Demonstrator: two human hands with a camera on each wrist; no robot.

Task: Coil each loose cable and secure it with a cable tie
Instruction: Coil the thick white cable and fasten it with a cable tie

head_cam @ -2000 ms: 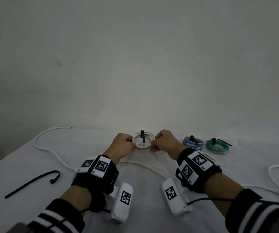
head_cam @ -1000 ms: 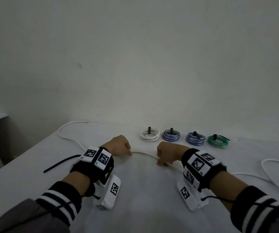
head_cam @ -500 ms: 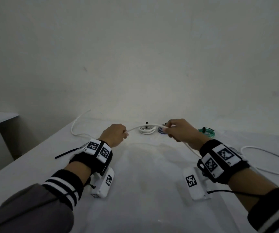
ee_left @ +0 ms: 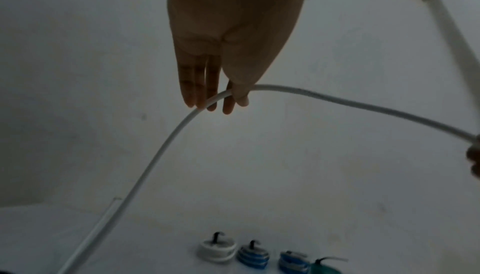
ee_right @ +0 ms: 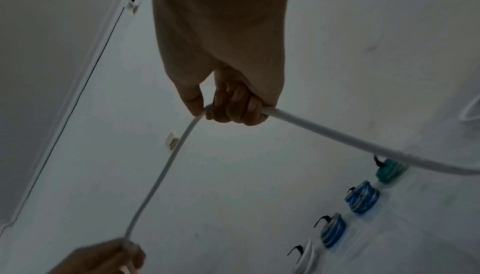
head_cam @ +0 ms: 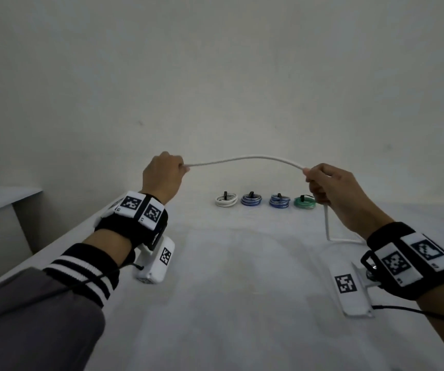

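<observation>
four coils already sit tied in a row at the far side of the table [head_cam: 242, 303], and the big loose thing left is the white cable [head_cam: 245, 158], up in the air in a shallow arch between both hands, which are well apart. its right tail drops from the right hand [head_cam: 333, 191] down to the table, and its left tail runs off from the left hand [head_cam: 162, 175] toward the near left in the wrist view. right hand has its fingers wrapped round the cable; left hand pinches it between thumb and fingers, the other fingers fairly straight.

what could go wrong imo: that left pinch looks light, so a tug while looping could pull the cable free and the loop springs open. the hanging right tail is just beside the green coil [head_cam: 305, 202], so dragging it could knock that one, then the two blue coils [head_cam: 265, 200] and the white coil [head_cam: 226, 200], out of line. also can't see a spare tie anywhere in these views.
</observation>
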